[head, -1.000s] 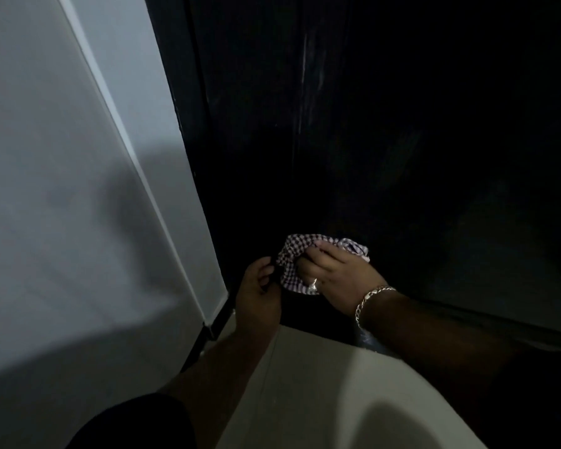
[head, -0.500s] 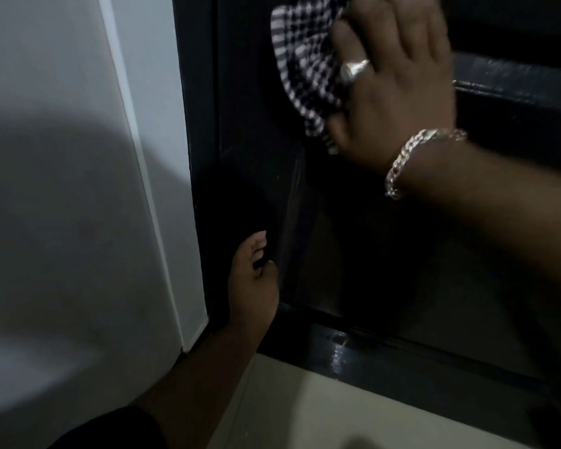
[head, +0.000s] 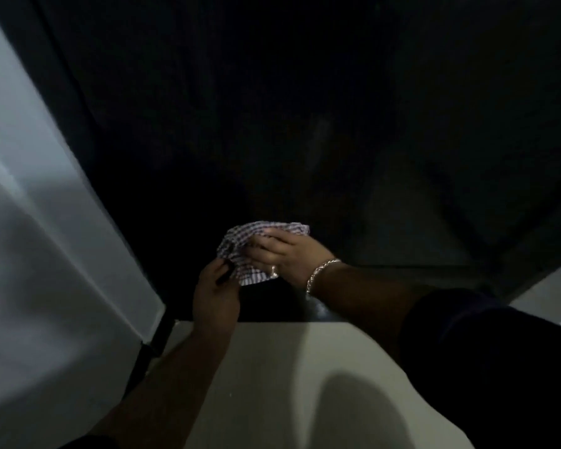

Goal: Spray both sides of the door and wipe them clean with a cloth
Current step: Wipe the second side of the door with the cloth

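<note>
Two hands are working low on a dark door [head: 305,124], near the pale floor [head: 272,384]. A white wall [head: 46,222] is standing at far left. The left hand [head: 216,294] is resting at the door's lower edge, fingers curled; whether it is gripping anything cannot be told. Just beside it, the right hand [head: 285,254], wearing a ring and chain bracelet [head: 321,273], is pressing a bunched checked cloth [head: 240,244] against the door, fingers curled over it.

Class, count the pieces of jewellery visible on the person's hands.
2: a ring on a right hand finger, and a chain bracelet round that wrist. Others may be hidden.
</note>
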